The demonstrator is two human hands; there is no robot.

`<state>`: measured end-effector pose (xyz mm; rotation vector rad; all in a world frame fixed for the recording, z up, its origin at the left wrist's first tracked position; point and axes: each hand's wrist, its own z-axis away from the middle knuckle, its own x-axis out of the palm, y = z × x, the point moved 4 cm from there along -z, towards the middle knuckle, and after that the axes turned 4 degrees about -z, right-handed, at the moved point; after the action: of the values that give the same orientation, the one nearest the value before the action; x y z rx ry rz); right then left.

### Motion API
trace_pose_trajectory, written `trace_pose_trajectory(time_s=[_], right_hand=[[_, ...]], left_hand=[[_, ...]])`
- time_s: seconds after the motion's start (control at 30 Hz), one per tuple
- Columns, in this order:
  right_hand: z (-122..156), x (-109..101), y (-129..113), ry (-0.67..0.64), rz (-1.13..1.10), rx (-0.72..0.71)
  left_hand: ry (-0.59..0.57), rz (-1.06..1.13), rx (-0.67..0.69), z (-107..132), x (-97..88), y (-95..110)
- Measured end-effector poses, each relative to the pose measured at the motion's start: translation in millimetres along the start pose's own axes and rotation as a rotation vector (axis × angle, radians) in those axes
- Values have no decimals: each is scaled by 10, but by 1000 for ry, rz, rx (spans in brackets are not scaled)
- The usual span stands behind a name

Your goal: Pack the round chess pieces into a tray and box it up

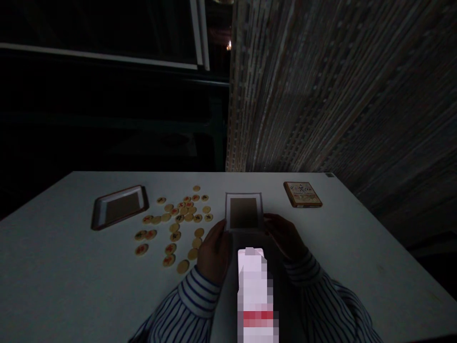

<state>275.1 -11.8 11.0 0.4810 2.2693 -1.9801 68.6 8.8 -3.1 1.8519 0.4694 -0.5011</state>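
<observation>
In the middle of the table, a shallow open box (pixel 243 213) with pale inner walls and a brown bottom is tilted toward me. My left hand (pixel 214 252) is closed on its lower left corner. At the lower right edge my right hand (pixel 285 236) pinches the same box, thumb and fingers together. To the left lie several round wooden Chinese chess pieces (pixel 183 210), loosely scattered; some show red or black characters, others are plain side up. A lit phone (pixel 253 281), partly blurred out, is between my forearms.
Another shallow open box (pixel 119 205) lies at the left. A small flat box with a printed cover (pixel 303 194) rests at the back right. The white table (pixel 89 281) ends before a dark window area and a hanging curtain (pixel 303 85). The room is dim.
</observation>
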Motion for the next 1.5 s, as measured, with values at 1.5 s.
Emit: trace_pose_trajectory(time_s=[1.5], right_hand=[[-2, -60, 170, -52, 403, 57]], left_hand=[[-189, -94, -11, 51, 193, -2]])
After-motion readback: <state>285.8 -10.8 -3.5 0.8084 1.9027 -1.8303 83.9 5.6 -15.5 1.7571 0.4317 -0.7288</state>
